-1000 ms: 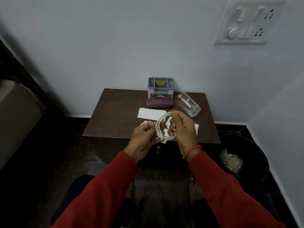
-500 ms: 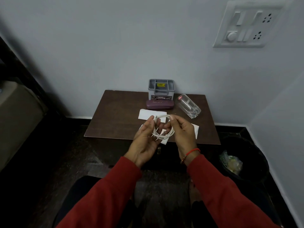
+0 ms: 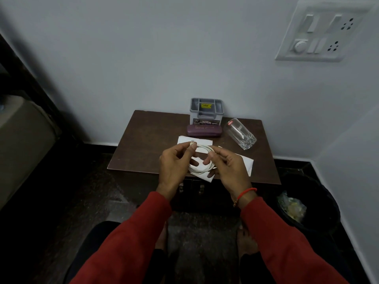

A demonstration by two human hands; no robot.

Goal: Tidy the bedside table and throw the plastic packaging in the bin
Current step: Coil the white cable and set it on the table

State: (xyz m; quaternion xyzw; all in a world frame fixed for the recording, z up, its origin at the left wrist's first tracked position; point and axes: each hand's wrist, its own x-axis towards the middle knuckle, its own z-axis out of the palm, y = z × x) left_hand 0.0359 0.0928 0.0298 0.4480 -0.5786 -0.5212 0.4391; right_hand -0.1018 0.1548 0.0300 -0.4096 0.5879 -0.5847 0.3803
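Note:
A coiled white cable point(image 3: 202, 168) hangs between both hands over the front edge of the brown bedside table point(image 3: 147, 144). My left hand point(image 3: 174, 167) pinches the cable's plug end at the top of the coil. My right hand point(image 3: 227, 169) holds the coil's right side. White plastic packets point(image 3: 247, 162) lie on the table under and behind the hands. A black bin point(image 3: 320, 206) with crumpled wrappers inside stands on the floor to the table's right.
At the table's back stand a grey compartment organizer point(image 3: 206, 110), a maroon glasses case point(image 3: 204, 130) in front of it, and a clear glass point(image 3: 242, 136) lying on its side. A switchboard point(image 3: 320, 35) is on the wall. A bed edge point(image 3: 20, 140) is at left.
The coil has tipped from upright to flatter, and my left hand has shifted its fingers up to pinch the plug end. Both hands stayed over the table's front edge.

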